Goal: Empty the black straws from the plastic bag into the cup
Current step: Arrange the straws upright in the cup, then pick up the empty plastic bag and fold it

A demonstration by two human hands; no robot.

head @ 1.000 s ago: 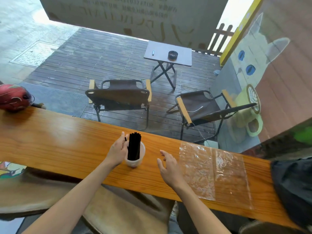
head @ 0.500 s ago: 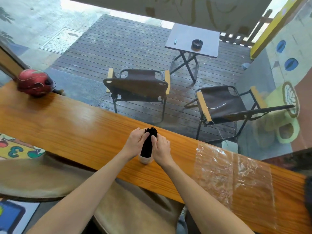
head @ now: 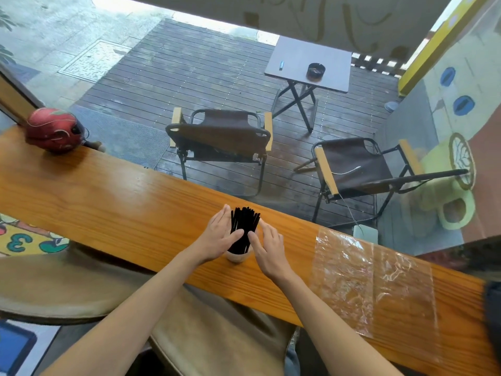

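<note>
Red helmet (head: 53, 130) far left on wooden counter (head: 113, 210). Left hand (head: 219, 237) and right hand (head: 267, 246), fingers straight, flanking black straws (head: 244, 230) upright in white cup (head: 237, 256), mostly hidden. Clear plastic bag (head: 376, 280) flat further right, near counter's front edge.

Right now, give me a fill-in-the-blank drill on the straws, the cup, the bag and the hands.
1. The black straws stand in the ____.
2. The plastic bag lies flat on the counter, to the ____ of the white cup.
3. The left hand and right hand have straight fingers, one on each ____ of the straws.
4. The red helmet sits at the counter's ____ end.

Missing words: cup; right; side; left
</note>
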